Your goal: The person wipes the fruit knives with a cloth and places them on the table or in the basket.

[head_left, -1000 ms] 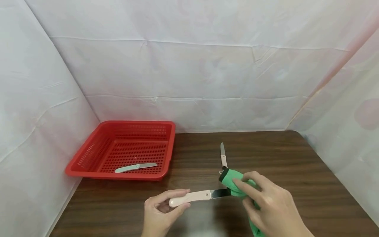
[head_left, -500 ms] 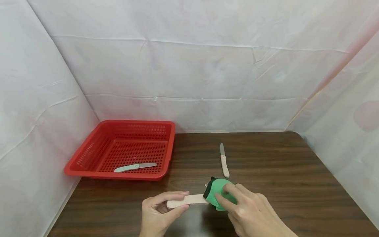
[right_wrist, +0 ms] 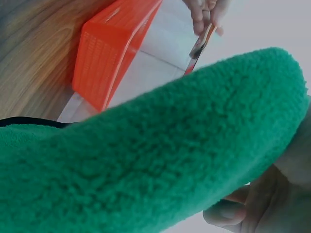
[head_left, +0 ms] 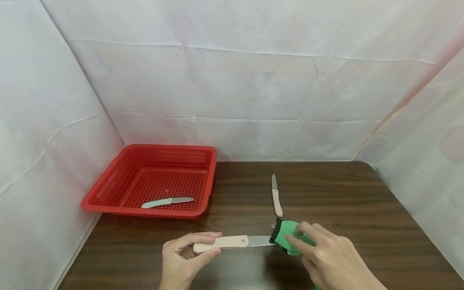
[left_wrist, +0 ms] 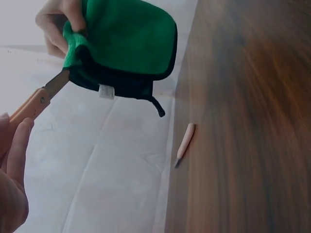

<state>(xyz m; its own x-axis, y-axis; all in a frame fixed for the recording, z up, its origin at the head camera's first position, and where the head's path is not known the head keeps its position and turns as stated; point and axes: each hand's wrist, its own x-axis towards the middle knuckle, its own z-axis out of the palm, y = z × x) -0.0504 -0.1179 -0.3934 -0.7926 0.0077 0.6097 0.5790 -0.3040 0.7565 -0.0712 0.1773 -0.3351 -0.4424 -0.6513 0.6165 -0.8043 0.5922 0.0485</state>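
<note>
My left hand (head_left: 185, 255) grips the pale pink handle of a folding knife (head_left: 224, 243), its blade pointing right. My right hand (head_left: 328, 253) pinches a green cloth (head_left: 290, 235) with black edging around the blade's tip end, so the tip is hidden. In the left wrist view the cloth (left_wrist: 131, 39) hangs down from the right fingers, with a small white tag at its edge. A fold of the fuzzy cloth (right_wrist: 160, 145) fills most of the right wrist view. Both hands hold their things above the table's near side.
A red plastic basket (head_left: 212, 177) stands at the left, with a pale green-handled folding knife (head_left: 163, 202) unfolded in it. Another pink-handled knife (head_left: 277, 201) lies on the brown wooden table (head_left: 326, 189), beyond the cloth. White sheeting (head_left: 232, 80) walls the back and sides.
The right hand and cloth slid left over the blade to the handle, then back right toward the tip, baring the blade again. The left hand turned the knife and shifted slightly left.
</note>
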